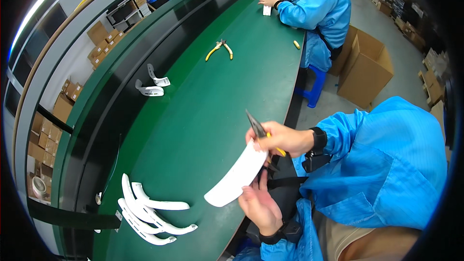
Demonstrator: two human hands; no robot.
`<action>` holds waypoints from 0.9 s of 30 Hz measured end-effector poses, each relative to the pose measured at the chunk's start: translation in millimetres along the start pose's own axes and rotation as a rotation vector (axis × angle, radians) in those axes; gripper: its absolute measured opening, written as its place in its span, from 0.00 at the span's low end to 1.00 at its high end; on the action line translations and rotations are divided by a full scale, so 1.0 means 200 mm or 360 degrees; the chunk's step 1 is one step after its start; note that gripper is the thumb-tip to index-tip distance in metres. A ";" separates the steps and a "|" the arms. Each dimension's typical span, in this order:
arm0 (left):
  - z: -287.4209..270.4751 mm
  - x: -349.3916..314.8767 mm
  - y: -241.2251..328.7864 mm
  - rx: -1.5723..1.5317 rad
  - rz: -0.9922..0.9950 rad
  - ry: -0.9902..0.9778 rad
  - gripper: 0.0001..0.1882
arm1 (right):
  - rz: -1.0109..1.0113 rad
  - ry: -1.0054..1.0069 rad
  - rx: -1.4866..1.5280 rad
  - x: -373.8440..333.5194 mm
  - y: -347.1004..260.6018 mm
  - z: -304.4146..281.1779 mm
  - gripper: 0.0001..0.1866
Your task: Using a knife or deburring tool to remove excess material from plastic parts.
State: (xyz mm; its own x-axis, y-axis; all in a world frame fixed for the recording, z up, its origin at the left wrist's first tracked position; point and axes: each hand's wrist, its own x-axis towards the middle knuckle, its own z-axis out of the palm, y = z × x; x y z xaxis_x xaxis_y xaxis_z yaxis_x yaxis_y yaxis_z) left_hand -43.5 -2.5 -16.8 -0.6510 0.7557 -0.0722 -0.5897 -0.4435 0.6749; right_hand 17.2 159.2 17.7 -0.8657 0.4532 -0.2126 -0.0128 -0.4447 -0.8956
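My right hand (282, 139) is closed round needle-nose pliers (256, 124) with yellow on the handles. Its fingers also pinch the upper end of a smooth white curved plastic piece (237, 176). Against the lower edge of that piece my left hand (261, 206) rests its thumb, with the fingers behind it. The piece is held above the near edge of the green table (212, 116). Several similar white curved pieces (145, 210) lie in an overlapping pile on the table, and two more white curved pieces (153, 90) stand farther along it.
Yellow-handled pliers (220, 50) lie spread on the table. A small yellow object (297, 44) sits near its edge. Farther along, a co-worker in blue (316, 2) handles a white piece. A blue stool (315, 84) and an open cardboard box (365, 70) stand beside the table.
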 end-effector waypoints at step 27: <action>-0.17 0.15 0.09 0.0278 0.0009 0.0133 0.25 | -0.0989 0.0638 -0.2448 1.84 -0.38 -0.25 0.19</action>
State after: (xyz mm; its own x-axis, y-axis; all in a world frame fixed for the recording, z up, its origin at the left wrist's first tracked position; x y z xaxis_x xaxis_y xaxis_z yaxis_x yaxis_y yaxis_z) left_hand -89.8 -3.9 -32.9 -0.6958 0.7075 -0.1236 -0.4986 -0.3520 0.7921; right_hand -274.6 398.1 -11.4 -0.7433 0.5160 0.4257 0.3923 0.8517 -0.3475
